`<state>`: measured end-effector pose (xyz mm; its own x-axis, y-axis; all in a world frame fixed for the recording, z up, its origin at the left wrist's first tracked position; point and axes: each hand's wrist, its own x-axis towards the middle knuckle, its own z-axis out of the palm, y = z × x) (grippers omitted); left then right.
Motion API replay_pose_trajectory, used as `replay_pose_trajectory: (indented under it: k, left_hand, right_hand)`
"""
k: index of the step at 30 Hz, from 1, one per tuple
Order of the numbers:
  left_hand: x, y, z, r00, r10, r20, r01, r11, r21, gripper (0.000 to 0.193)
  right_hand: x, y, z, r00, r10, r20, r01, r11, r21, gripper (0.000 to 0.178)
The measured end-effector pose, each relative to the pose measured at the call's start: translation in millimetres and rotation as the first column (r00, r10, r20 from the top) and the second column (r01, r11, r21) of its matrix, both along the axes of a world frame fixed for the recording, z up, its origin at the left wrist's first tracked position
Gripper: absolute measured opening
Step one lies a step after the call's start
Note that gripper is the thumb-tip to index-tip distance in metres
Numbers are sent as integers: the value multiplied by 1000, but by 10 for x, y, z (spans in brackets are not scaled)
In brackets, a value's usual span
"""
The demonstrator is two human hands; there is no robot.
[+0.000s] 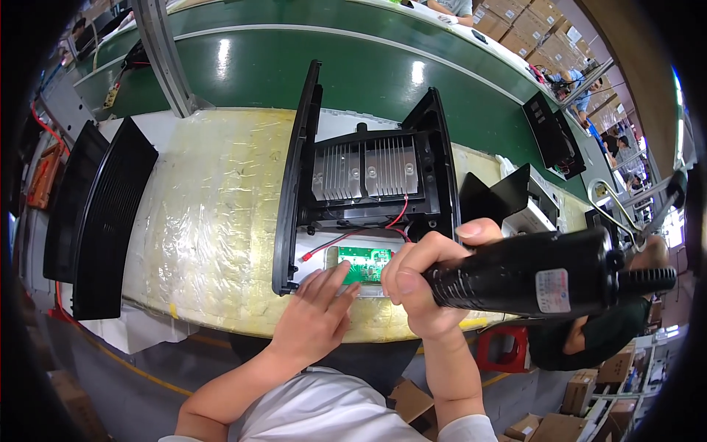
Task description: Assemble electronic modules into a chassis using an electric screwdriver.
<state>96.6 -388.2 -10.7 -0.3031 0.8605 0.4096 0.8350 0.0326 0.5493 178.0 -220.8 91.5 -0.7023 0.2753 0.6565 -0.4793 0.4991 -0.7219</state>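
A green circuit board (366,259) lies near the front of a black plastic housing with tall side panels (289,184). My left hand (313,313) rests over the board's left front edge, fingers stretched out and touching it. A thick black electric screwdriver (508,276) is gripped in my right hand (427,283), its body tilted toward the right. Its tip is hidden behind my fingers, close to the board's right end. Silver finned heat sinks (368,169) are set inside the housing. From them a red wire (401,214) runs down, and a small red connector (306,258) lies beside the board.
Two curved black panels (118,221) stand at the left of the yellowed, film-covered bench (199,206). Beyond runs a green conveyor (258,74) behind a metal post (163,59). More black housings (552,136), a red stool (503,348) and a co-worker's arm (577,335) are at the right.
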Motion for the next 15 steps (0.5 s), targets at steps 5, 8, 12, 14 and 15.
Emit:
replay_pose_trajectory:
  k: [5,8,12,14,15]
  left_hand:
    - [-6,-13,-31,1000,14,-3,-14,1000,3,44]
    - [-4,-1,-26,1000,7,0,-7,1000,7,44]
    - [-13,10,-28,1000,7,-5,-7,1000,17,44]
    - [-23,-28,-40,999,44,-3,-44,999,-8,43]
    - [-28,-59,-18,998,61,-18,-61,998,4,43]
  right_hand:
    - [-86,-20,-83,996,89,-29,-93,985,-144,61]
    - [-87,-5,-108,998,67,-13,-68,991,-114,60]
    - [-71,-60,-63,999,-36,38,40,993,-110,57]
    - [-111,-99,-23,999,-35,17,37,990,-138,57]
    - [-100,-52,22,998,-69,-3,69,998,-11,58]
